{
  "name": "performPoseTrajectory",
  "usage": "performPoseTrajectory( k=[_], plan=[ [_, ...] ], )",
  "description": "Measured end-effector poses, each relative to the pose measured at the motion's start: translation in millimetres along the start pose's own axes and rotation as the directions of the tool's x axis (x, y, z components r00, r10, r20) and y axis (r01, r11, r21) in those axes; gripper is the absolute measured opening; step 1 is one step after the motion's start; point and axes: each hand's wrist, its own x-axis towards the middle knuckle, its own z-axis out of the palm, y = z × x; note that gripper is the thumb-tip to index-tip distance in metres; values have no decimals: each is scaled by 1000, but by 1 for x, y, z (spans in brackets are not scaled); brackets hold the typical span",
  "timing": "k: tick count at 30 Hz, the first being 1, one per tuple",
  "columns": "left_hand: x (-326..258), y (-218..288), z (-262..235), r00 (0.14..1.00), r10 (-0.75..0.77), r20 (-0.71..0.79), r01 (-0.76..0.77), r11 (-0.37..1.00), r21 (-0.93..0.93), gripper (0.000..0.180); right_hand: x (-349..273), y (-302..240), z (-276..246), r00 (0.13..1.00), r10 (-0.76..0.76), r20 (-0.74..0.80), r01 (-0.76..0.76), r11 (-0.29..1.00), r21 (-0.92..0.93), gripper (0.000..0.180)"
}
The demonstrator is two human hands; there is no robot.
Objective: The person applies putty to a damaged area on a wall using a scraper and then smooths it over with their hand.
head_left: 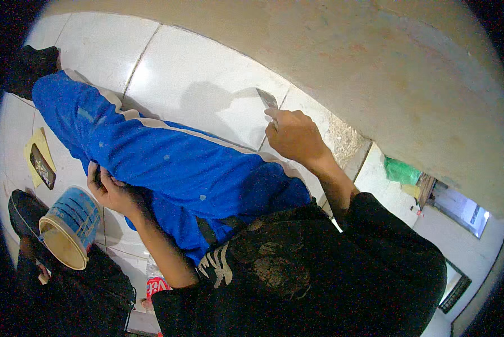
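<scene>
My right hand [298,136] is closed around a scraper [267,99] with a flat metal blade, held low near the seam where the white tiled floor [195,62] meets the wall. Its blade angles up and to the left; whether it touches the tile I cannot tell. My left hand [112,192] rests against the near side of my blue trouser leg [167,157], its fingers apart and nothing visible in them. Both legs stretch out to the left, ending in a dark sock [33,67].
A plastered wall [398,73] runs along the far side, with pale debris [344,140] at its foot. At left, a blue bucket [75,219] is tilted beside dark fabric [66,297]. Near it lies a yellow sheet [34,151]. Green plastic [400,171] lies at right.
</scene>
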Motion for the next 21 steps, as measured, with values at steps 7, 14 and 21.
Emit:
performPoseTrajectory(
  k=[7,14,21],
  plan=[
    [-2,5,3,998,-61,-28,57,991,-124,28,38,-2,-22,986,126,113,-121,991,-49,54],
    [0,1,1,1000,3,-4,-2,998,58,32,32,-8,-38,951,153,270,-130,986,-103,58],
    [-1,4,3,999,49,-8,-48,993,104,33,44,-1,-38,942,172,288,-121,975,-187,53]
  ],
)
